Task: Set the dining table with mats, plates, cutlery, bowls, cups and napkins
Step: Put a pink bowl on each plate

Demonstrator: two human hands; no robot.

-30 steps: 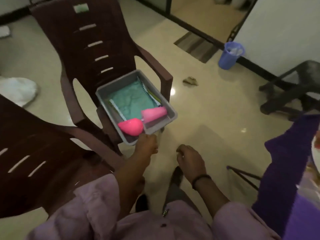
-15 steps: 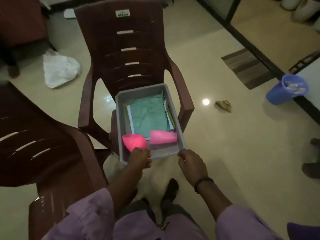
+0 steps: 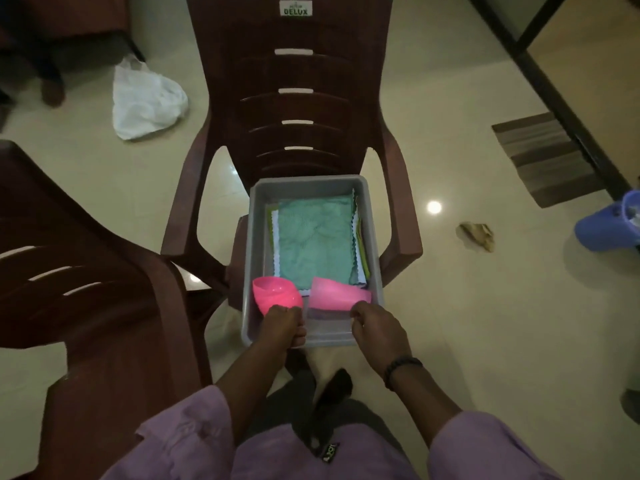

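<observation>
my left hand [image 3: 282,325] has its grip clamped on the near rim of the grey tub [image 3: 258,216] sitting on the brown plastic chair [image 3: 298,109], my right hand [image 3: 375,329] curled at that rim, grip unclear, with two pink cups [image 3: 341,294] and folded green napkins [image 3: 313,242] inside it.

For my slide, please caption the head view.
Left hand grips grey tub on chair; right hand near pink cups.
</observation>
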